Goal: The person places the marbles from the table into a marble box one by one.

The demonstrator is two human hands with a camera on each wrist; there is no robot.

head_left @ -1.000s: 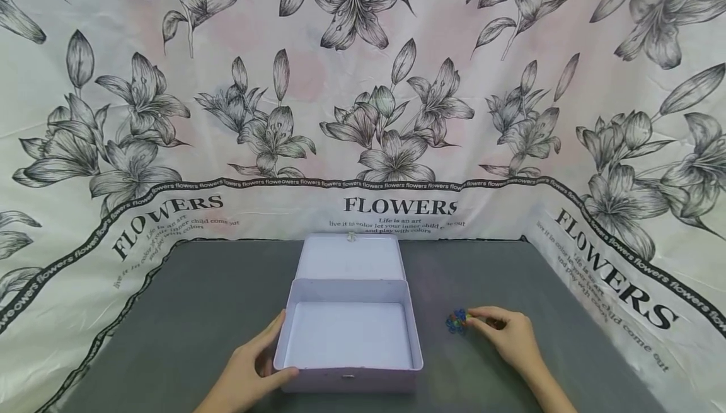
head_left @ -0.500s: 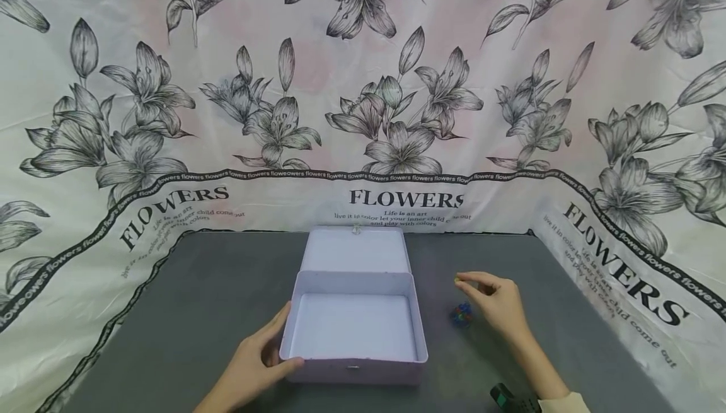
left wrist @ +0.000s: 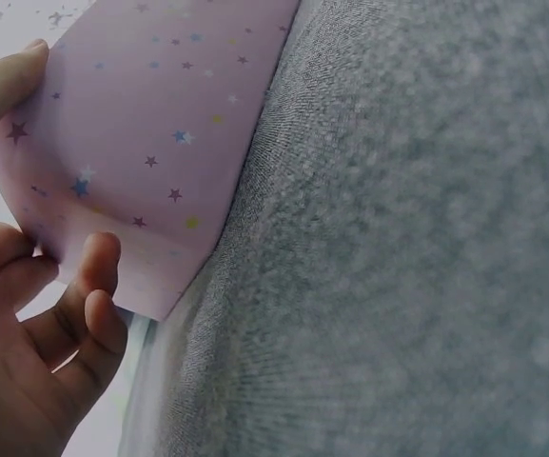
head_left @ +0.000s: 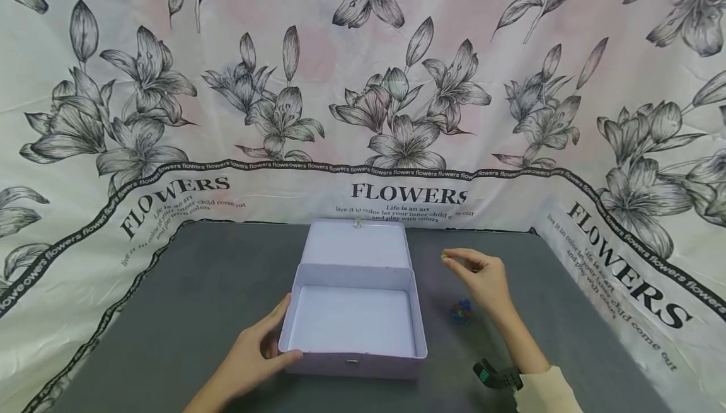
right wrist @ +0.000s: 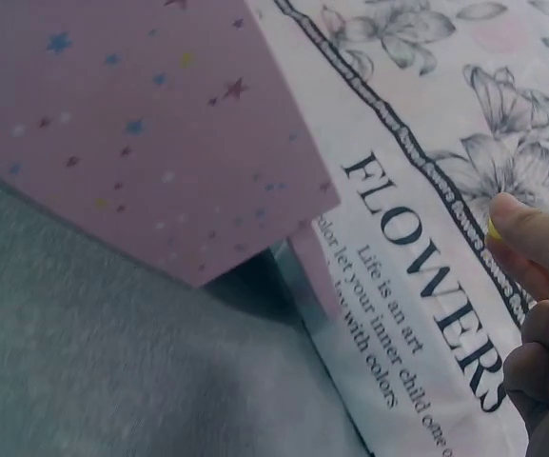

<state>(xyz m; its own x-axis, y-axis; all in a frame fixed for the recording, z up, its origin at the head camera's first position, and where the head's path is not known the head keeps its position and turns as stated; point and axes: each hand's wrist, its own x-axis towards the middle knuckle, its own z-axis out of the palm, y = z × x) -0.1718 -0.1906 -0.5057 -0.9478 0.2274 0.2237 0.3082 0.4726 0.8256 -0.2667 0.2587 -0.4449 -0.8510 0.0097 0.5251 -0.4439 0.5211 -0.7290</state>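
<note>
- Box [head_left: 351, 369]: it sits on the grey table [head_left: 227, 287] in front of the person, its lid [head_left: 357, 246] laid back.
- The left hand [head_left: 258, 343] grips the near left corner; the right hand [head_left: 484, 277] pinches a tiny yellow piece [right wrist: 494, 229] above the table, right of the lid.
- The piece could slip, since only fingertips hold it, and roll away.
- A low sweep of the right arm might knock the lid or scatter the colourful cluster [head_left: 462, 311] beside the box; an uneven push from the left hand might skew the box.
- The box's catch [head_left: 351, 361] faces the person, the lid points away. Its long axis seems to run left to right, though the slanted view leaves doubt. The piece's own axis is too small to tell.
</note>
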